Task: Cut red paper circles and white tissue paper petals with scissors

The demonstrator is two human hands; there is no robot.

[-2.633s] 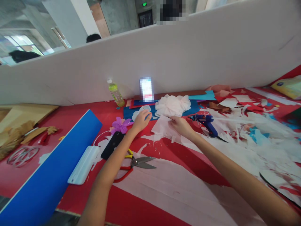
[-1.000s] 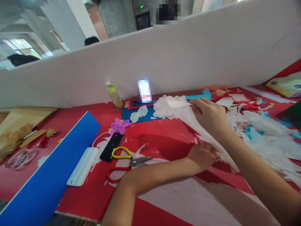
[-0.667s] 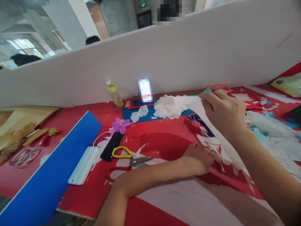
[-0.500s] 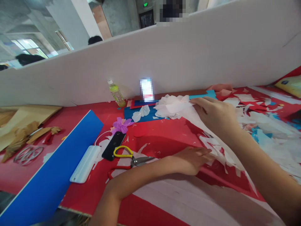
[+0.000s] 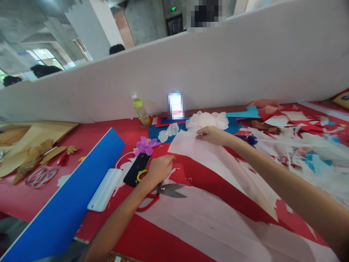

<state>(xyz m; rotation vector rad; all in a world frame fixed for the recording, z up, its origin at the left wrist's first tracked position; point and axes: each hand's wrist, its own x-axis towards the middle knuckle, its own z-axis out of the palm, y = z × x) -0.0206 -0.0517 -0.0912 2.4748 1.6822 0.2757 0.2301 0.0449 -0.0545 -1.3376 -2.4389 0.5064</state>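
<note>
My right hand (image 5: 214,135) pinches a large pale pinkish-white paper sheet (image 5: 201,145) near its far edge, fingertips closed on it. Over the yellow loop of the scissors (image 5: 170,190) hovers my left hand (image 5: 160,167), its fingers curled together. Whatever those fingers may hold is hidden. The scissors lie with blades apart, pointing right, one red loop toward me. Just behind the right hand sits a ruffled white paper flower (image 5: 208,120). White petal-like pieces (image 5: 168,133) and a purple paper flower (image 5: 147,145) lie to its left.
A black phone (image 5: 136,169), a white power bank (image 5: 105,190) and a blue board (image 5: 68,193) are at left. Against the white partition (image 5: 231,72) stand a bottle (image 5: 141,111) and a lit screen (image 5: 175,105). Paper scraps (image 5: 313,160) cover the right side.
My left hand has moved left from the paper scraps to the scissors' handle, and its fingers have curled. My right hand has come left and nearer, drawing the paper sheet off the flower.
</note>
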